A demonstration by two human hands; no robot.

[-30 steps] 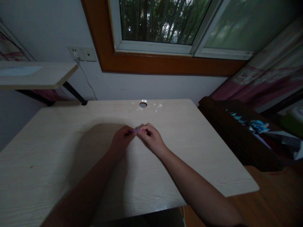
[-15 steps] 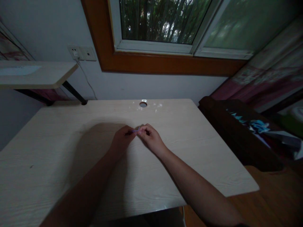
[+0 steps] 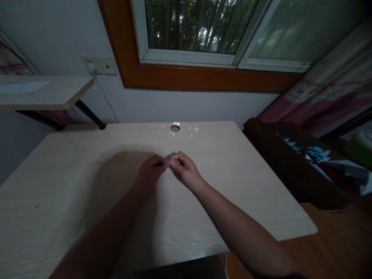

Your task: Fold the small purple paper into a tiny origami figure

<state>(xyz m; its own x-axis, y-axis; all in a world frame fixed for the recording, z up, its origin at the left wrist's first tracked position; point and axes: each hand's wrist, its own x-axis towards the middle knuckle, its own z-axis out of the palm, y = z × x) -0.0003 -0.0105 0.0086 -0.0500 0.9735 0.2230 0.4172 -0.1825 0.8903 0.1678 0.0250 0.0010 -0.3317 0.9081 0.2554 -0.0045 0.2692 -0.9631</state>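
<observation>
One thin purplish strip (image 3: 165,161), pinched over a pale desk (image 3: 247,186).
My left hand (image 3: 148,171) and right hand (image 3: 187,170) clamp it, fingers (image 3: 180,156) closed (tips nearly touching); a loosened pinch could drop it.

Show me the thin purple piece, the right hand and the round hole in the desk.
Purple piece (image 3: 166,161): head view, on the stretch left of its upturned end.
Right hand (image 3: 186,167): head view, on its middle.
Round hole (image 3: 175,129): head view, inside its opening.
</observation>
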